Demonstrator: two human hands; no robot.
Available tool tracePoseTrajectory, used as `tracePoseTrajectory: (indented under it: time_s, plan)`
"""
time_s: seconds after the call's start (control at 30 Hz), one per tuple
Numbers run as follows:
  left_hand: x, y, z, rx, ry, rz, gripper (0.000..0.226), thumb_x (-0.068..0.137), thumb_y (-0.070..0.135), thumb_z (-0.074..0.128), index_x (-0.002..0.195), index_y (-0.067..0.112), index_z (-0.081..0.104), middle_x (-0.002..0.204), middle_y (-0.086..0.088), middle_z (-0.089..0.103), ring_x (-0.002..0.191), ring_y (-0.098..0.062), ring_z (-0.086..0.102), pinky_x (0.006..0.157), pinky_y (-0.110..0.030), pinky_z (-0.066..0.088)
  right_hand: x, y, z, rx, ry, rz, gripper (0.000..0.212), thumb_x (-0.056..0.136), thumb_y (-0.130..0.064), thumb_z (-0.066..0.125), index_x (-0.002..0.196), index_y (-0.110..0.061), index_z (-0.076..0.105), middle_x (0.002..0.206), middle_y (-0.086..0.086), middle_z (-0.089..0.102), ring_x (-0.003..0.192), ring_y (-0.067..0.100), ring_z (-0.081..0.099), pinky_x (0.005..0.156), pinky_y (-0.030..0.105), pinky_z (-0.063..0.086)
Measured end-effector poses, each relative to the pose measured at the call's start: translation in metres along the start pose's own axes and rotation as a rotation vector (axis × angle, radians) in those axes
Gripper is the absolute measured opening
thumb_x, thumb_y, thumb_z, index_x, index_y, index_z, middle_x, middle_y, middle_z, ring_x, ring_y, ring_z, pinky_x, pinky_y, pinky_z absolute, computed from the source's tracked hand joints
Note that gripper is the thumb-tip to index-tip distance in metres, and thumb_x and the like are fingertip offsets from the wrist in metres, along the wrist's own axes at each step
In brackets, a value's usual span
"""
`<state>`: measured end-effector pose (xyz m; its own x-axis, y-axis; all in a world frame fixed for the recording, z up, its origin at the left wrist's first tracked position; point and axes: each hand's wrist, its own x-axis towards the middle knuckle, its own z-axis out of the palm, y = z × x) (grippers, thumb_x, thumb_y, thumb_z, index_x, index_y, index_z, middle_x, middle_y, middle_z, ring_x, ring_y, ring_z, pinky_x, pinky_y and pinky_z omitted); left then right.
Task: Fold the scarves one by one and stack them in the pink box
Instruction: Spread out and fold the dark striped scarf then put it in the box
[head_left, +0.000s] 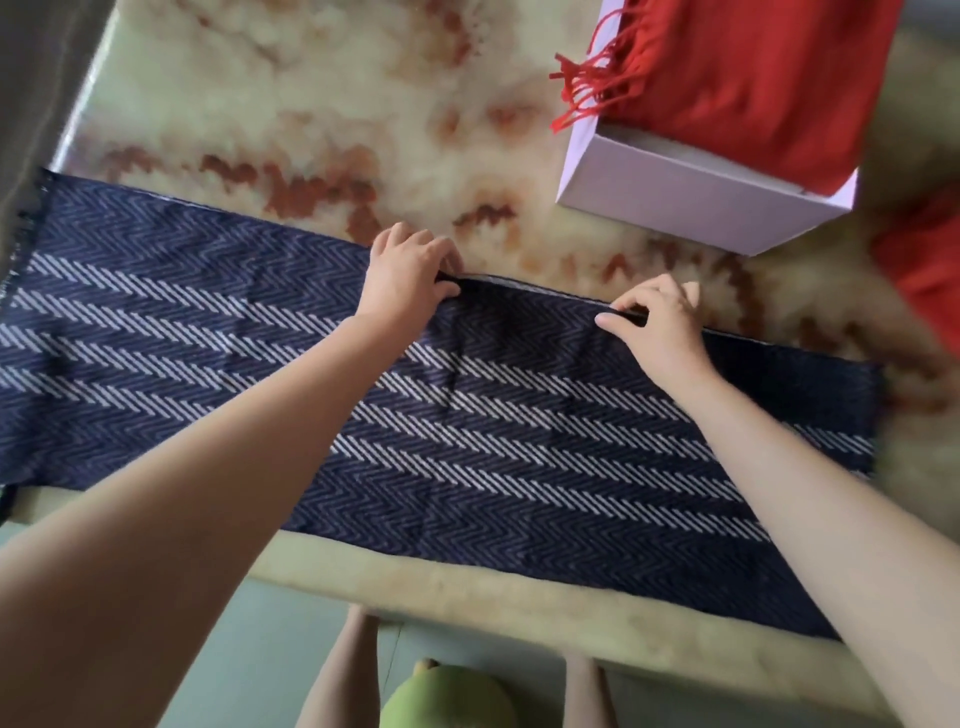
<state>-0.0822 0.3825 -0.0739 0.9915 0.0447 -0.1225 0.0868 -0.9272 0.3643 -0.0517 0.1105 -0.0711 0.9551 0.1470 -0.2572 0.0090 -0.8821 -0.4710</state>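
navy herringbone scarf (467, 415) lies spread lengthwise across the marbled table (291, 104), its left end hanging past the table's edge. the left hand (410, 270) and the right hand (657, 325) each pinch the scarf's far long edge, apart from one another near its middle. the pink box (696, 202) sits at the far right, well apart from the hands, with a red scarf (753, 78) already in it, fringe spilling over the left wall. judging by the grips, a lengthwise fold toward the near edge comes next. with both pinches near the middle, the free ends may lag and skew the fold; the overhanging left end could drag the cloth sideways.
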Motion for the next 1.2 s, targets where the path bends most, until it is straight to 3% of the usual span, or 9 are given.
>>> tracePoseTrajectory:
  time_s: [0.37,0.53,0.63,0.7,0.77,0.83,0.97,1.1,1.2]
  plan:
    - [0.003,0.002,0.003,-0.015,0.137,-0.060,0.014,0.086,0.026,0.063,0.090,0.015,0.070,0.094,-0.004,0.063,0.102,-0.027,0.048,0.091,-0.034,0.030,0.007,-0.001,0.005,-0.048,0.164,-0.026,0.018,0.085,-0.029,0.066,0.080,-0.012,0.067,0.092,0.001,0.061,0.101,0.029,0.043,0.092,0.040,0.036]
    - [0.002,0.010,0.007,-0.033,0.134,-0.127,0.017,0.089,0.026,0.061,0.097,0.012,0.064,0.102,-0.007,0.060,0.107,-0.029,0.043,0.091,-0.036,0.033,0.010,0.000,0.009,-0.011,0.189,0.008,0.015,0.086,-0.029,0.065,0.082,-0.015,0.063,0.086,-0.005,0.053,0.102,0.026,0.043,0.087,0.029,0.033]
    - [0.000,0.009,0.011,-0.021,0.059,-0.082,0.035,0.091,0.024,0.057,0.124,0.013,0.053,0.123,-0.011,0.049,0.119,-0.032,0.037,0.104,-0.041,0.028,0.005,0.004,0.010,0.018,0.137,-0.014,0.018,0.085,-0.028,0.066,0.098,-0.016,0.062,0.093,-0.003,0.050,0.104,0.027,0.041,0.092,0.032,0.031]
    - [-0.006,0.010,0.013,-0.030,0.050,-0.012,0.051,0.090,0.024,0.056,0.138,0.015,0.042,0.136,-0.012,0.041,0.129,-0.033,0.033,0.114,-0.046,0.017,-0.003,0.009,0.008,-0.015,0.102,-0.051,0.035,0.085,-0.029,0.066,0.117,-0.018,0.057,0.108,0.001,0.051,0.107,0.027,0.039,0.095,0.032,0.025]
    - [-0.024,0.016,0.016,-0.008,0.074,0.070,0.054,0.087,0.025,0.056,0.138,0.014,0.042,0.138,-0.014,0.040,0.130,-0.034,0.033,0.116,-0.048,0.014,-0.018,0.013,0.005,-0.062,0.132,-0.100,0.046,0.084,-0.032,0.066,0.126,-0.019,0.053,0.120,0.005,0.049,0.109,0.027,0.038,0.097,0.033,0.024]
    - [-0.051,0.023,0.018,-0.048,0.083,0.170,0.042,0.085,0.025,0.061,0.124,0.012,0.052,0.126,-0.013,0.048,0.118,-0.034,0.043,0.108,-0.046,0.028,-0.042,0.015,0.002,-0.051,0.171,-0.164,0.039,0.083,-0.035,0.065,0.118,-0.018,0.058,0.115,0.005,0.052,0.105,0.027,0.041,0.094,0.035,0.028]
    - [-0.122,0.028,0.027,-0.168,-0.119,0.371,0.024,0.083,0.042,0.061,0.094,0.021,0.060,0.097,0.003,0.056,0.090,-0.020,0.050,0.079,-0.031,0.037,-0.112,0.021,0.015,-0.019,0.005,-0.388,0.029,0.079,-0.046,0.062,0.091,-0.020,0.066,0.094,-0.003,0.059,0.093,0.021,0.046,0.082,0.037,0.036]
    - [-0.180,0.022,0.035,-0.168,-0.292,0.365,0.034,0.077,0.058,0.059,0.094,0.029,0.061,0.097,0.010,0.054,0.091,-0.012,0.046,0.082,-0.023,0.031,-0.172,0.035,0.034,-0.046,-0.235,-0.488,0.040,0.076,-0.059,0.060,0.093,-0.023,0.066,0.102,-0.006,0.055,0.096,0.014,0.043,0.085,0.030,0.034]
    - [-0.205,0.025,0.040,-0.156,-0.303,0.354,0.039,0.068,0.050,0.074,0.099,0.030,0.062,0.100,0.009,0.055,0.092,-0.012,0.045,0.081,-0.023,0.031,-0.197,0.044,0.040,-0.107,-0.251,-0.510,0.036,0.078,-0.054,0.059,0.097,-0.023,0.063,0.107,-0.005,0.051,0.099,0.013,0.042,0.090,0.026,0.033]
